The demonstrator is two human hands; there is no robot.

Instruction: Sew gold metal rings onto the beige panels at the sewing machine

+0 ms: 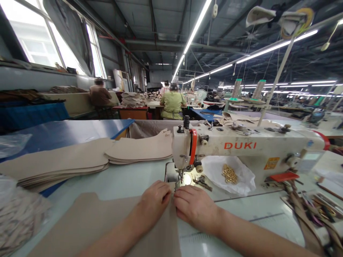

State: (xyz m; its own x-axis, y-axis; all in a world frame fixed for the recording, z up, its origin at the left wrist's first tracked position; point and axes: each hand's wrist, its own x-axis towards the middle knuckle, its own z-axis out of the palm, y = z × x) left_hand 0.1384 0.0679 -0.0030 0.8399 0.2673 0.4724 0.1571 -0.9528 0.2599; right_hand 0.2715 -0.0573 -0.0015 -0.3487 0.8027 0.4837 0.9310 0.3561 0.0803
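A flat beige fabric panel (115,217) lies on the pale table, its far corner under the presser foot (181,175) of a white sewing machine (214,144). My left hand (155,198) is closed, fingers curled on the panel close to its right edge. Opposite it, my right hand (194,204) is closed too, fingertips bunched against that same edge just in front of the needle area. What lies right under the fingertips is hidden. A lamp lights the spot beside the needle.
Stacked beige panels (66,157) lie left of the machine. Gold metal pieces (229,174) sit in white plastic (211,167) behind the needle. Strips and tools in a tray (321,207) are at right, a bag of scraps (21,217) at left. A person (172,103) sits ahead.
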